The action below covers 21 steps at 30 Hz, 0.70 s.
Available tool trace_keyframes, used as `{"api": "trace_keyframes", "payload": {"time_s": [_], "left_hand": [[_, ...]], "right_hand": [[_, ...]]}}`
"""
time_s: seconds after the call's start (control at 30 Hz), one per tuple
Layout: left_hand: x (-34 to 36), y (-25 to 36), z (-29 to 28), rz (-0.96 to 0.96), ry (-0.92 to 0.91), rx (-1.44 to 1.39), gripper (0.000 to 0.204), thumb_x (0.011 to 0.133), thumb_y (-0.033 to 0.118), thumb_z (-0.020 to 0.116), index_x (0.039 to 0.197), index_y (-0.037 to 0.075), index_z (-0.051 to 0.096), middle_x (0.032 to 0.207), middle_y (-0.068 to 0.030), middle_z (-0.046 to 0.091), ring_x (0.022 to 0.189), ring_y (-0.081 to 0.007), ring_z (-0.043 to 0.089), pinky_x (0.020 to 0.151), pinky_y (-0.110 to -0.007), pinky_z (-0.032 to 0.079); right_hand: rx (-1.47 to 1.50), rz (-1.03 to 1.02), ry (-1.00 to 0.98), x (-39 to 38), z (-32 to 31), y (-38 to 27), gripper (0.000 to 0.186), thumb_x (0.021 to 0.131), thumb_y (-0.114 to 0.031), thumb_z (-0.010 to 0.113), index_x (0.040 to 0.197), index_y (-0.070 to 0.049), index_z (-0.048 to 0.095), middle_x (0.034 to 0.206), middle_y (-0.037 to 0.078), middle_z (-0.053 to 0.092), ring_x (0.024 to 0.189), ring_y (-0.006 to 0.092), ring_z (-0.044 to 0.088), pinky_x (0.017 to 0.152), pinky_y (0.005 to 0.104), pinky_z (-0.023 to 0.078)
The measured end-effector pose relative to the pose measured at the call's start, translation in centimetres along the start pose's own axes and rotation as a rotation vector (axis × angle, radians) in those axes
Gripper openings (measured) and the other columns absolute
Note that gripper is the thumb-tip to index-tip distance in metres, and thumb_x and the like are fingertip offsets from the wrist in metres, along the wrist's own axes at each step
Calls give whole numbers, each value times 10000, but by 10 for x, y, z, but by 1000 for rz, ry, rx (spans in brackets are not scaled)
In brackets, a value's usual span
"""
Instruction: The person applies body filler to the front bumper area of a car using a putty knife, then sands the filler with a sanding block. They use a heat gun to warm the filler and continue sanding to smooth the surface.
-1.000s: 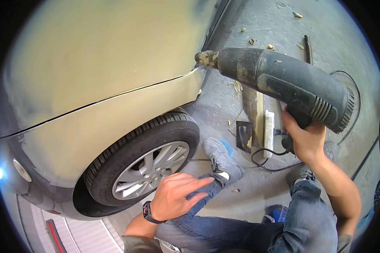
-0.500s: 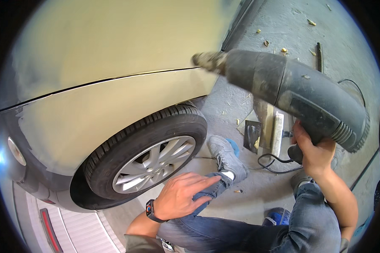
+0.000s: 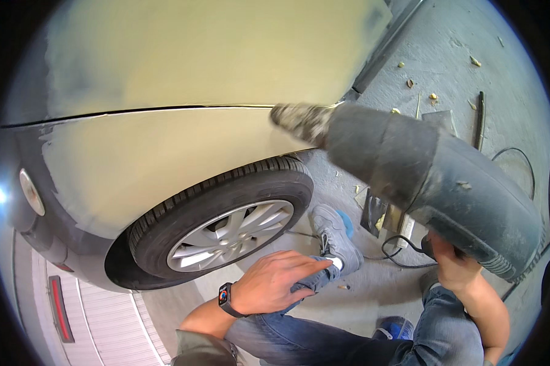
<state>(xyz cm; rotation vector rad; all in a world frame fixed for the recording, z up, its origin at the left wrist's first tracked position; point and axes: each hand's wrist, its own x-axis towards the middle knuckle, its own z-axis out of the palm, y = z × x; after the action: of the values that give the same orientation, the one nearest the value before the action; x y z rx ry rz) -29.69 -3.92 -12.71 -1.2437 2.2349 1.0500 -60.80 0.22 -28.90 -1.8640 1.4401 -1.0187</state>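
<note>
My right hand [image 3: 458,268] grips the handle of a dark, worn heat gun [image 3: 437,168]. Its crusted nozzle [image 3: 299,119] points left, in front of the car's body panel [image 3: 183,137]. That panel is coated in pale yellow filler or primer, with smeared grey edges. A thin dark gap [image 3: 134,111] runs across the panel, and the nozzle tip overlaps its line; how far off the surface it stays I cannot tell. Wearing a watch [image 3: 225,297], my left hand [image 3: 272,283] lies over my bent knee with fingers stretched out, holding nothing.
Below the panel is the car wheel [image 3: 232,238] with silver spokes. A black cable [image 3: 403,263] loops on the floor near a white block-shaped tool [image 3: 404,230] and a dark flat plate [image 3: 372,215]. Scraps [image 3: 432,96] and a black rod [image 3: 481,121] lie farther off.
The heat gun's nozzle has shifted left along the panel relative to the car. The whole view has turned slightly. My left hand stays on the knee.
</note>
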Motion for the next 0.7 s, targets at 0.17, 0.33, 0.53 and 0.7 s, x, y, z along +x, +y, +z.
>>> {"api": "trace_keyframes", "payload": {"time_s": [0.17, 0.33, 0.53, 0.7], "left_hand": [[-2, -1, 2, 10, 10, -1, 667, 814, 167, 856, 1434, 103, 622, 1218, -79, 728, 1076, -308, 660, 933, -429, 533], [-2, -2, 4, 41, 37, 12, 679, 809, 161, 861, 1438, 96, 612, 1141, -73, 709, 1027, -303, 649, 898, -433, 522], [0, -4, 6, 59, 39, 17, 688, 805, 161, 863, 1441, 101, 607, 1102, -69, 698, 1005, -297, 644, 887, -434, 515], [1, -3, 6, 53, 27, 6, 680, 804, 163, 862, 1435, 99, 615, 1130, -67, 708, 1020, -295, 647, 903, -427, 519]], "right_hand": [[-115, -162, -19, 9, -8, -5, 139, 965, 46, 654, 1076, 32, 737, 996, 117, 738, 862, 236, 697, 781, 357, 562], [150, -76, 62, 14, -10, -9, 150, 961, 57, 658, 1088, 34, 733, 984, 110, 737, 848, 226, 695, 770, 348, 561], [376, 5, 154, 13, 5, -8, 165, 957, 70, 661, 1103, 36, 728, 970, 103, 735, 831, 214, 693, 757, 337, 559], [516, 62, 228, 12, 10, -9, 179, 953, 81, 664, 1116, 37, 725, 959, 97, 734, 817, 204, 691, 746, 328, 558]]}}
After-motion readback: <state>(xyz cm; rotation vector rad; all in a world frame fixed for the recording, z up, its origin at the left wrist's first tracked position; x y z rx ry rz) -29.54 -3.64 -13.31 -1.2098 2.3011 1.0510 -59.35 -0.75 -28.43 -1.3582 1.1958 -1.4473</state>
